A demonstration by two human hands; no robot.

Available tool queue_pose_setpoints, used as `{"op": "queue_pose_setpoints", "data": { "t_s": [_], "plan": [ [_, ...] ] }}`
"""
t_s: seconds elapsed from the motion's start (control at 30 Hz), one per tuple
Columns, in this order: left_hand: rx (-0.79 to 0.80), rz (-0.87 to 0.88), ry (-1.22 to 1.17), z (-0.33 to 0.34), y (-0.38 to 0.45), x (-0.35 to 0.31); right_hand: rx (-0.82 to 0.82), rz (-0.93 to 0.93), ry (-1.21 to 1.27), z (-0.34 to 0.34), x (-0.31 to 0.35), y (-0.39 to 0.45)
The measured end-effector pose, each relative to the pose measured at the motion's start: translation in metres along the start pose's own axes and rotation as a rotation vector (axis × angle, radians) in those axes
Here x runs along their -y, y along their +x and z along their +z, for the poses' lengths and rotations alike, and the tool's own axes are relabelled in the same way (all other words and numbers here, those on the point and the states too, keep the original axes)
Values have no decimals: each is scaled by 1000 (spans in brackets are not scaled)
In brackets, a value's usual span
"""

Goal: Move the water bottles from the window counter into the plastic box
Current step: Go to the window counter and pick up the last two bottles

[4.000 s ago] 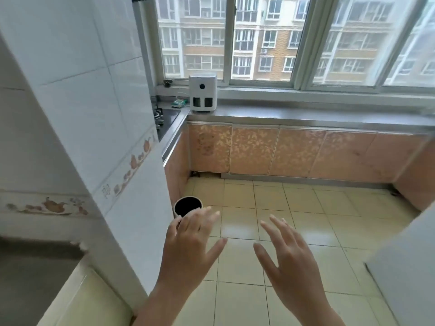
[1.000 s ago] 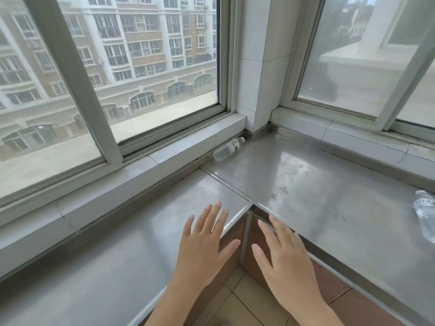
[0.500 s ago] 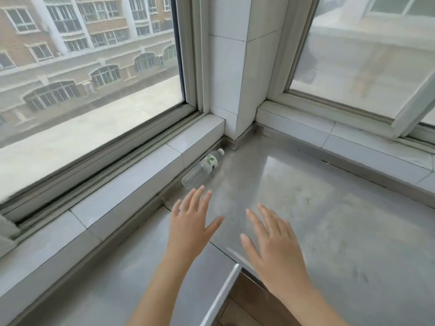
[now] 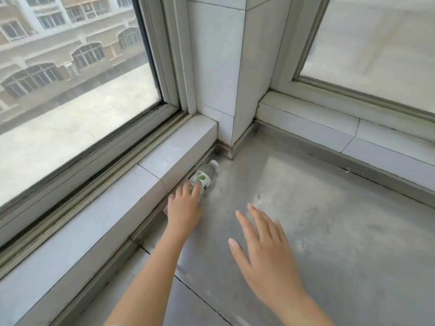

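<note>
The water bottle (image 4: 203,178) lies on its side on the steel bench (image 4: 317,220), tucked into the groove where the bench meets the tiled window sill (image 4: 150,175), its white cap pointing toward the corner pillar (image 4: 219,67). That position is the main risk: a round, clear bottle on smooth metal is likely to roll or skid along the sill if the fingers push on it rather than wrap it, and the sill's edge leaves little room to get fingers under the far side. A shallow grip on thin plastic could also slip as the bottle is lifted. The left hand (image 4: 182,205) lies over the lower half of the bottle, fingers spread and only slightly bent, touching or nearly touching it; it has not yet closed around it. The right hand (image 4: 266,252) hovers above the bench well apart from the bottle, fingers straight and splayed, holding nothing. The plastic box is not in view, so the carry is all ahead.
</note>
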State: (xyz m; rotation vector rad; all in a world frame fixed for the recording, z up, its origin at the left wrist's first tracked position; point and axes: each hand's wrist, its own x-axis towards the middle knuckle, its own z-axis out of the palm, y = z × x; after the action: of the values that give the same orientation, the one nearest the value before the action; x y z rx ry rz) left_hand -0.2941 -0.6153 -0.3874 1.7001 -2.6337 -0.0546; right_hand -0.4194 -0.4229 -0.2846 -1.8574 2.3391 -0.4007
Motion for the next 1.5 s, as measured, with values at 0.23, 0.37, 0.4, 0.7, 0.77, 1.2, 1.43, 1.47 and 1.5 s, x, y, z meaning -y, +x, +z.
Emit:
{"op": "queue_pose_setpoints", "data": {
  "t_s": [0.23, 0.37, 0.4, 0.7, 0.77, 1.2, 1.43, 1.47, 1.5],
  "plan": [
    [39, -140, -125, 5, 28, -16, -24, 41, -20, 7, -15, 22],
    [144, -187, -260, 5, 23, -31, -24, 76, -9, 4, -26, 21],
    [157, -195, -325, 2, 19, -36, -27, 91, -9, 2, -31, 20],
    [345, -165, -946, -33, -44, -135, -101, 283, 1, -29, -96, -18],
    [377, -171, -1104, -39, -59, -168, -133, 327, 8, -41, -114, -35],
    [508, -113, -1357, -49, -138, -384, -221, 638, 29, -111, -318, -159],
    [513, -151, -1346, -40, -151, -480, -170, 714, -3, -127, -426, -190],
    [513, -154, -1345, -39, -152, -490, -140, 725, -26, -125, -439, -192],
    [510, -155, -1340, -38, -153, -498, -109, 744, -43, -122, -453, -193]
  ]
}}
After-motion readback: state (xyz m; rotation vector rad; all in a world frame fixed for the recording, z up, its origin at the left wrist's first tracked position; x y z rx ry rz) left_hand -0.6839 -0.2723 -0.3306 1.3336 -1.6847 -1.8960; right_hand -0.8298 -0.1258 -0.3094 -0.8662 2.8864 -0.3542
